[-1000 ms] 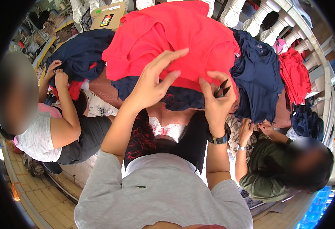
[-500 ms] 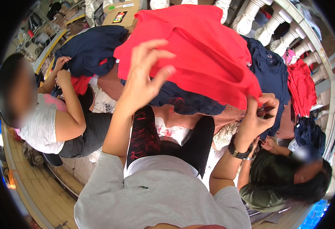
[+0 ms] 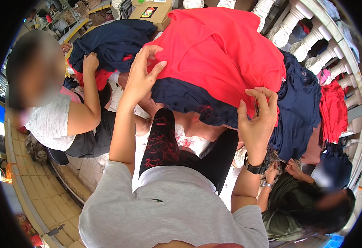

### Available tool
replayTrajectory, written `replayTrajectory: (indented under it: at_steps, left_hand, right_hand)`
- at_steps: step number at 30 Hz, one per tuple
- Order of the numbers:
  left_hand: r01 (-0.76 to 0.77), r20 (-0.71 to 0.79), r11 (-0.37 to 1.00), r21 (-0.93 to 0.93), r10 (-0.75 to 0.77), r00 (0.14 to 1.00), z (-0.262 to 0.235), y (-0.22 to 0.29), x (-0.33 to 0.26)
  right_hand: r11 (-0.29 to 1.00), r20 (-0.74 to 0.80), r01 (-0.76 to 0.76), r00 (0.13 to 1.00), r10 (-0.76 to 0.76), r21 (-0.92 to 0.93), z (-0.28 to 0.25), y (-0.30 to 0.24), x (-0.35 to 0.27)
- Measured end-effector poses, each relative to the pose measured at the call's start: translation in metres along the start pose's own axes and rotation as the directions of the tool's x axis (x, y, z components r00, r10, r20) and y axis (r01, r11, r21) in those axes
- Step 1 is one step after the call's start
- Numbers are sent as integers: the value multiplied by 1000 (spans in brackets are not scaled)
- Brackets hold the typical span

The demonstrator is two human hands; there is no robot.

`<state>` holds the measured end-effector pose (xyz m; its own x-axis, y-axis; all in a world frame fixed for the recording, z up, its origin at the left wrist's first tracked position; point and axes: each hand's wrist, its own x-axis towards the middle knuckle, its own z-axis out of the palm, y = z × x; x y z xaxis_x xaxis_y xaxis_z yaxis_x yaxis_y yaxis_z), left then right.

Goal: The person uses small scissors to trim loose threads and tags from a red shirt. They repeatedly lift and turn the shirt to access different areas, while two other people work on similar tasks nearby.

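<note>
A red garment lies spread over a dark navy garment in front of me. My left hand is at the left edge of the red cloth, thumb and fingers apart; whether it touches the fabric I cannot tell. Over the lower right part of the red cloth, my right hand has curled fingers around a small dark tool, mostly hidden, that looks like thread snips. Loose red threads cling to the navy garment and to my black trouser leg.
Navy garments and a red one hang at right, beside white balusters. A cardboard box stands behind. One person sits at left by a navy pile; another works at lower right.
The red garment has come down flatter onto the navy one. My right hand has let go of its lower right corner and moved left. My left hand has shifted to the cloth's left edge.
</note>
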<state>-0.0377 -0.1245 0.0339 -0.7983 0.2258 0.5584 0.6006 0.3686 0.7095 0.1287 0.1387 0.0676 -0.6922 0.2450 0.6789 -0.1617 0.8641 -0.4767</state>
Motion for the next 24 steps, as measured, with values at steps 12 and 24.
replayTrajectory:
  at_steps: [12,24]
  left_hand:
    - [-331,62,943,-45,333,941,88,42,4]
    - [-54,120,946,-320,97,988,89,33,-2]
  right_hand:
    - [856,221,-399,914,341,329,61,-17,-21]
    - [476,484,-589,808,337,653,83,-9,-20]
